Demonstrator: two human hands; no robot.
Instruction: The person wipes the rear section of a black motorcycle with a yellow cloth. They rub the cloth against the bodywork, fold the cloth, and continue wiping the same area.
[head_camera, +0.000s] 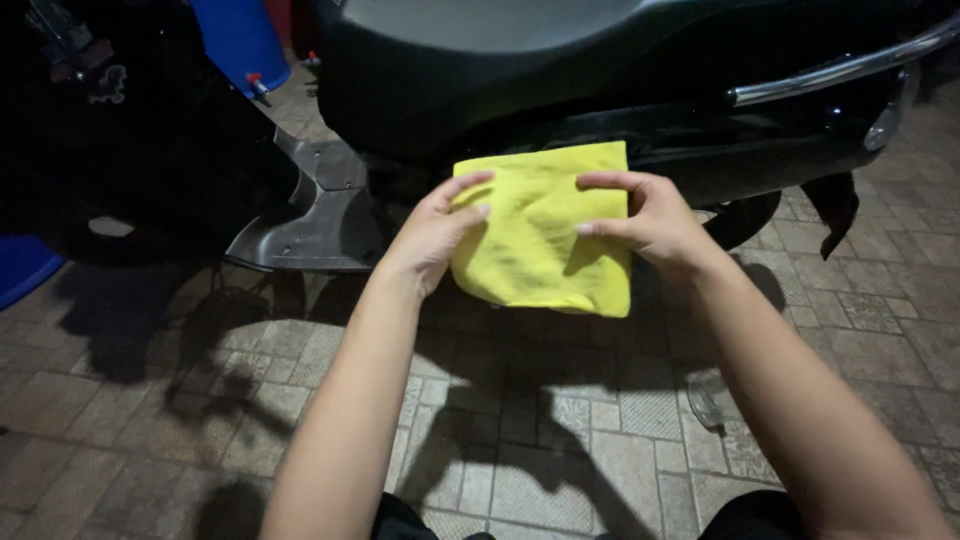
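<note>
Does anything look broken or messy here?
Nothing stands out. The left hand and right hand hold a folded yellow cloth, slightly rumpled, before a black scooter on the paved floor.

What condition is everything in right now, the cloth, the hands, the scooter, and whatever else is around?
Yellow cloth: folded into a rough square, held up in the air, slightly creased.
Left hand: grip closed on the cloth's left edge.
Right hand: grip closed on the cloth's right edge.
Black scooter: parked, standing upright behind the cloth.
Blue barrel: standing behind the scooter, its red tap just visible.
Paved floor: crossed by dark shadows.
</note>
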